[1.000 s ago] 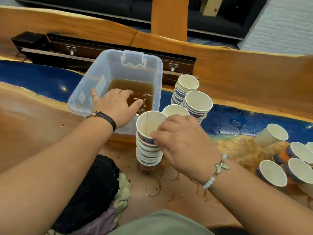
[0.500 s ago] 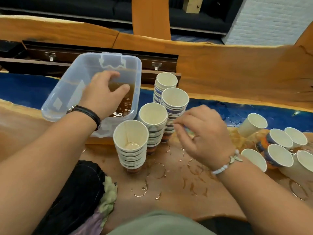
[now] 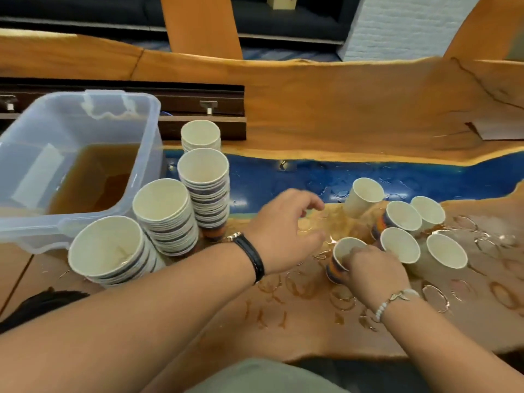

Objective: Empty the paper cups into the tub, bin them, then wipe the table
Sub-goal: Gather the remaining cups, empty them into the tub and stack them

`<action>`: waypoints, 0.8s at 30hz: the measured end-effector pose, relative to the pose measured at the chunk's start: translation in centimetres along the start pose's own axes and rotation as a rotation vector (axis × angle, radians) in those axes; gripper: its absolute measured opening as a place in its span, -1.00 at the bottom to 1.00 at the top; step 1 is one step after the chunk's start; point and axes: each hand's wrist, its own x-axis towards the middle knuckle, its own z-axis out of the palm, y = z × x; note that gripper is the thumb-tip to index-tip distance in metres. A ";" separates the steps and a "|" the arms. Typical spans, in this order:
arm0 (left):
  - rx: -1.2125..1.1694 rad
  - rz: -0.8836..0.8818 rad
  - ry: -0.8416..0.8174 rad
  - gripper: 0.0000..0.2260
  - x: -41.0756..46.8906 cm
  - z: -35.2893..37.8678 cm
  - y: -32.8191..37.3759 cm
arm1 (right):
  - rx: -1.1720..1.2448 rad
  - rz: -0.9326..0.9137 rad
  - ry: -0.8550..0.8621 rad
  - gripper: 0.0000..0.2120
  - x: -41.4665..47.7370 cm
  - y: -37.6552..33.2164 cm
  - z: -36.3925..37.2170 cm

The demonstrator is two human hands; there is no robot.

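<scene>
My right hand grips a white paper cup at three o'clock; my left hand hovers loosely curled, empty. Nested cup stacks stand beside the clear plastic tub at ten o'clock. I judge five loose cups, binning and wiping remain.

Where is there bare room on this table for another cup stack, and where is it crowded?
Free: the stained wood nearest the person, and the blue strip between the cup stacks and the loose cups. Crowded: beside the tub and around the right hand.

Dark wooden case with metal latch, white brick wall, dark sofa
</scene>
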 end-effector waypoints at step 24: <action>-0.217 -0.192 0.762 -0.46 -2.7 -16.1 -2.0 | 1.031 -0.570 1.052 -0.60 7.3 -12.6 -20.1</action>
